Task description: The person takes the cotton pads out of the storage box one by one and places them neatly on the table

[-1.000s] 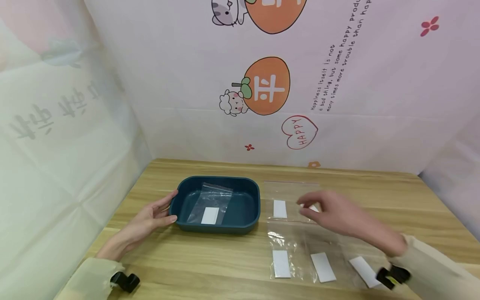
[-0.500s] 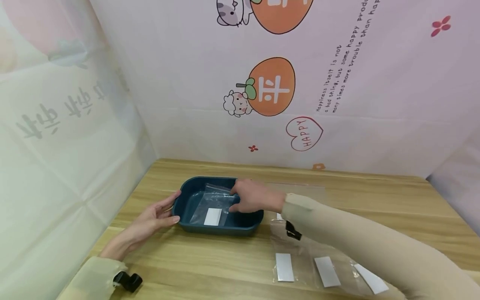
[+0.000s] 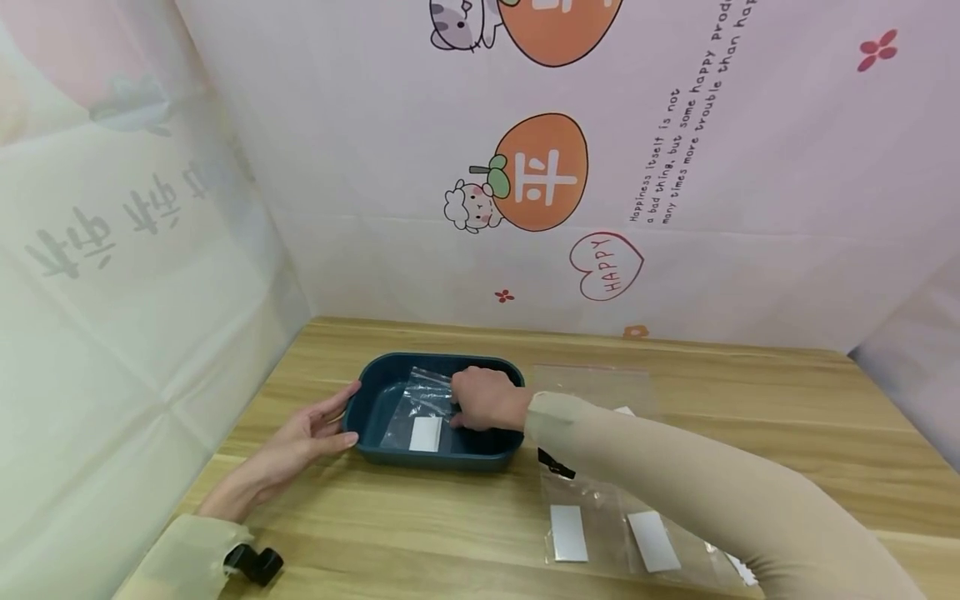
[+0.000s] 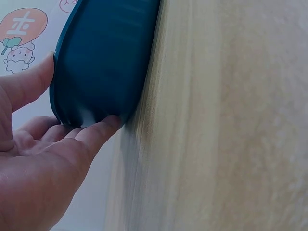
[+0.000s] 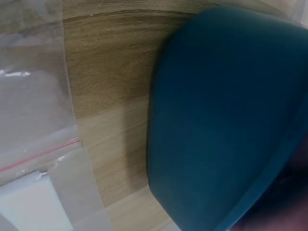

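My left hand [image 3: 300, 437] grips the left end of a dark teal plastic tray [image 3: 438, 458], with the thumb at the near corner and the fingers at the far one. Inside the tray lies a clear zip bag [image 3: 405, 421] with a white card [image 3: 425, 434] in it. Reaching in from the right, my right hand [image 3: 487, 398] has its fingers curled and pinches the bag's right side; the fingertips are partly hidden. In the left wrist view the left hand [image 4: 53, 149] holds the tray's end [image 4: 103, 62]. The right wrist view shows mostly the tray's outer wall [image 5: 216, 115].
Right of the tray, several clear zip bags [image 3: 600, 379] with white cards [image 3: 569, 533] lie flat on the wooden table [image 3: 420, 533], partly under the right sleeve [image 3: 675, 467]. A printed cloth [image 3: 405, 275] hangs behind the table.
My right hand has moved left from over the bags on the table into the tray, and its fingers have closed at the bag there. The left hand keeps its hold on the tray.
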Tool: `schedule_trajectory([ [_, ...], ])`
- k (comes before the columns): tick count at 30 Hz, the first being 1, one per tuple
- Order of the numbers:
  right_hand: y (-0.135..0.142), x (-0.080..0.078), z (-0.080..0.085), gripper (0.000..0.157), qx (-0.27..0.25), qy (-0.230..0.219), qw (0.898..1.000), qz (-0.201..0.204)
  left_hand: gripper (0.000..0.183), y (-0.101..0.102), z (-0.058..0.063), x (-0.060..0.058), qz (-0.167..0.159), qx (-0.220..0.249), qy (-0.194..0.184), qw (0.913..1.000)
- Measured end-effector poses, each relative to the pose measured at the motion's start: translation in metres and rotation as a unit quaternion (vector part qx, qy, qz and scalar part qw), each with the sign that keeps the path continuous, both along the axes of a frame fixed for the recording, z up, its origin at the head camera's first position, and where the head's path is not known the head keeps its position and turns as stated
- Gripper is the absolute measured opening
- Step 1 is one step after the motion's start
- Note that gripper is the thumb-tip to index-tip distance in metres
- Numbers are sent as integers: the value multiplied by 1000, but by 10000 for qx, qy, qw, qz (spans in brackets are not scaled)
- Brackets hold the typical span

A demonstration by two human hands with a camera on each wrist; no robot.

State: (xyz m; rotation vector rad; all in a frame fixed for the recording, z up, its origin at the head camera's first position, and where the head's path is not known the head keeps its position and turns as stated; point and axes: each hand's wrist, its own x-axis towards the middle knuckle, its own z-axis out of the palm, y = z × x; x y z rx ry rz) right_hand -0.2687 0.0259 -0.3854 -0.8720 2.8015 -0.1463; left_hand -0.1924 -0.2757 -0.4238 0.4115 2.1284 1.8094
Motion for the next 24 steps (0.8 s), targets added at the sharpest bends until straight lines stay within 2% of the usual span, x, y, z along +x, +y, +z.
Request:
schedule_trajectory([
  [7,3,1,-1,8,-494,174,9983,266,88,-1,0,1,-35,11,18,10000],
  [9,4,2,-1,9,-667,240,9969,339,88,-1,0,1,-48,16,19,10000],
  [15,7,1,2,26,-1206,343,9908,517,88,0,1,1,-57,38,-4,10000],
  [18,8,3,3,18,-1504,193,9875,430,88,0,1,2,-63,40,-3,10000],
  [20,8,5,3,16,-1746,-67,9841,320,88,0,2,2,-68,26,-1,10000],
  [24,8,9,1,16,-2316,-551,9712,126,87,0,2,2,-68,-31,3,10000],
])
